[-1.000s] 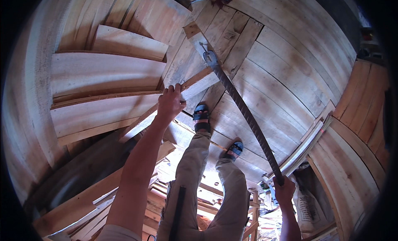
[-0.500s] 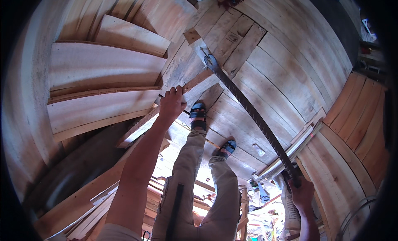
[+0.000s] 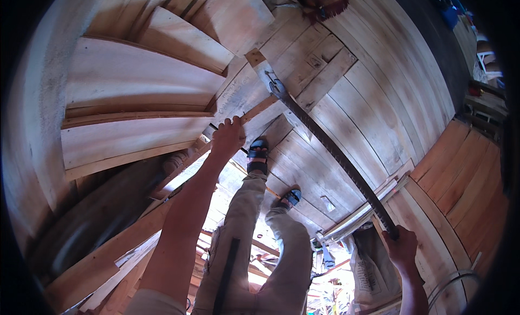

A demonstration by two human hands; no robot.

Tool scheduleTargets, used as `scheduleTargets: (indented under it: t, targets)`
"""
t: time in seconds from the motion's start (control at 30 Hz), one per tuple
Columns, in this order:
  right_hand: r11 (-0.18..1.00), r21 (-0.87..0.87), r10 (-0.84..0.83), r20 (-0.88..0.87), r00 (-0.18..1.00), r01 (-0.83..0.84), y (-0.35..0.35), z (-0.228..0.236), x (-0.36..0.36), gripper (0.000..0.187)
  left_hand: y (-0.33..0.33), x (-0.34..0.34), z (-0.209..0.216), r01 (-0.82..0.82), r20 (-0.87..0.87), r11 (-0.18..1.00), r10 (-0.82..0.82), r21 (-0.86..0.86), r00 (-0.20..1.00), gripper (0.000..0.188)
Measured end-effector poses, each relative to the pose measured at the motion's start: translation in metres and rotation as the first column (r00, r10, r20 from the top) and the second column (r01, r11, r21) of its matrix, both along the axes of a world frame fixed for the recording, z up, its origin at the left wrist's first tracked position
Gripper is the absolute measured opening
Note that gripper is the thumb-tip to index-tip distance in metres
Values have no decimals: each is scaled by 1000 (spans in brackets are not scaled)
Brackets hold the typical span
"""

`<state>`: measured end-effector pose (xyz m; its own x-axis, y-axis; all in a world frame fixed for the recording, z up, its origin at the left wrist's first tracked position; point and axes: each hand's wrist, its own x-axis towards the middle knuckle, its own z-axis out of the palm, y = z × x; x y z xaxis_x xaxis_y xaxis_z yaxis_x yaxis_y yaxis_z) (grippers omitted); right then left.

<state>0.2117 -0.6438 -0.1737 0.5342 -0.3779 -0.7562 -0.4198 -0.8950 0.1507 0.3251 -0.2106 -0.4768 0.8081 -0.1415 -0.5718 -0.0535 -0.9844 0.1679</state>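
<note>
My right hand (image 3: 402,249), at the lower right, is wrapped round the near end of a long dark ribbed metal bar (image 3: 340,153). The bar slants up and left across the view. Its far end has a bluish metal claw (image 3: 277,87) that lies against a short pale board (image 3: 262,65) near the corner of a wooden beam (image 3: 261,108). My left hand (image 3: 227,138) grips that beam from above, fingers curled over its top edge. Part of the beam is hidden under my left hand and forearm.
Stacked pale panels (image 3: 141,79) stand on the left. Below are my sandalled feet (image 3: 259,152) on a plank floor (image 3: 368,115). A whitish sack (image 3: 374,271) sits beside my right forearm, near a coiled wire (image 3: 455,285). Loose wood strips (image 3: 116,285) lie at the lower left.
The whole view has shifted a little. My right hand and the bar's near end have moved slightly to the right. My left hand keeps its hold on the beam.
</note>
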Motion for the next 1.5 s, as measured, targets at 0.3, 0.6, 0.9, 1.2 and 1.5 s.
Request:
scheduleTargets:
  t: [0.3,0.6,0.9,1.2,1.5]
  targets:
    - [993,26,115,-19,993,-114,8,-34,9,33,26,-4,-24,-106,18,990,108,-96,994,59]
    - [993,-1,120,-9,993,-120,14,-55,15,33,27,-1,-22,-115,-42,992,112,-59,993,60]
    - [999,-1,42,-17,999,-42,27,-72,-21,29,38,-8,-35,-96,-19,992,94,-88,995,60]
    - [1000,16,3,-12,1000,-3,34,-95,-51,29,46,-4,-38,-74,0,985,75,-155,997,58]
    - [997,59,35,140,990,-43,30,-128,-77,31,52,1,-35,-97,-87,975,81,-199,993,57]
